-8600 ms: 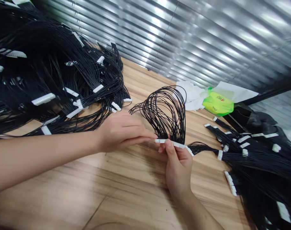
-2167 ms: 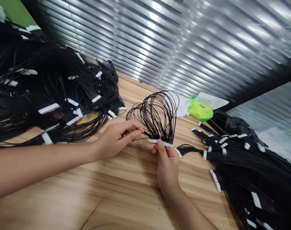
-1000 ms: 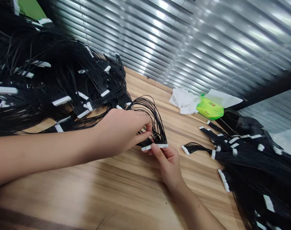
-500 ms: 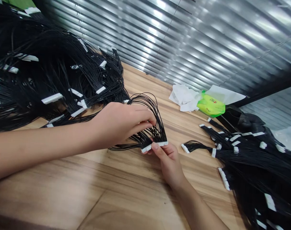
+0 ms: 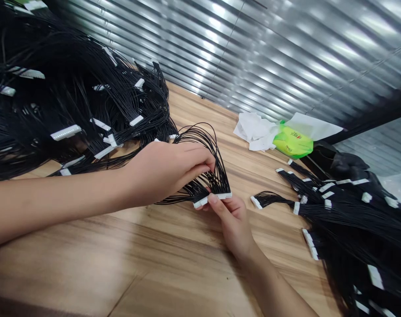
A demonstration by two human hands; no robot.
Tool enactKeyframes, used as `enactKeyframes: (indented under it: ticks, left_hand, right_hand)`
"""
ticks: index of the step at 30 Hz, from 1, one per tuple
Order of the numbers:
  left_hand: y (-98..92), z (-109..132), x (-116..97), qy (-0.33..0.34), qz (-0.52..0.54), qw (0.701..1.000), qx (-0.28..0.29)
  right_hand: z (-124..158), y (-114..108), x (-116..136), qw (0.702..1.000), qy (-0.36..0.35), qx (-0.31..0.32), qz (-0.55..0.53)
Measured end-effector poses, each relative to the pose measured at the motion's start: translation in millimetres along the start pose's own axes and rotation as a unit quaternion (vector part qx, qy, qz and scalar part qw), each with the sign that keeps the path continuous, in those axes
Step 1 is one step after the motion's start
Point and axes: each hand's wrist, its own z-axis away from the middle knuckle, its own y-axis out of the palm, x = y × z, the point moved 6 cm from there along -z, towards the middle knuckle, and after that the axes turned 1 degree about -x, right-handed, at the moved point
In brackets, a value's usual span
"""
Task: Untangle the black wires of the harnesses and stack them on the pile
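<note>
Thumb and fingers of my right hand [image 5: 231, 220] pinch two white plug connectors [image 5: 224, 196] lying end to end, above the wooden table. Thin black wires [image 5: 220, 169] fan up from the connectors and loop back to the left. My left hand [image 5: 174, 171] is closed over these wires, its thumb and index finger meeting just above the connectors. Its other fingers are hidden behind the hand, so how many wires it grips does not show. Both hands are on the same wire harness.
A large heap of black wire harnesses [image 5: 121, 97] with white connectors rises at the left. Another pile of harnesses [image 5: 348, 215] lies at the right. White papers [image 5: 256, 130] and a green tissue pack [image 5: 293, 141] rest at the back by a corrugated metal wall [image 5: 220, 48].
Both hands keep their hold on the harness and have barely moved. The surroundings have shifted slightly with the camera.
</note>
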Motion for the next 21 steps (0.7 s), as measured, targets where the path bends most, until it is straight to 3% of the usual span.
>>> enactKeyframes:
  ticks: [6,12,16,21]
  left_hand:
    - [-4.0,-0.1,-1.4,0.007,-0.022,0.999,-0.03]
    - [-14.9,7.1,-9.2,0.085,-0.11,0.979,-0.153]
    - [-7.1,8.9,-10.0,0.109,-0.135,0.974,-0.146]
    - [-4.4,7.3,-7.8,0.132,-0.166,0.965,-0.154]
  right_hand:
    - [-0.9,-2.9,-4.2,0.999,-0.003,-0.034,-0.012]
    - [-1.9,-19.6,-6.5,0.982,-0.039,-0.177,-0.062]
    - [0.8,-26.0,-4.9,0.973,-0.063,-0.22,-0.018]
    - [2.8,-26.7,-2.0,0.97,-0.071,-0.231,0.009]
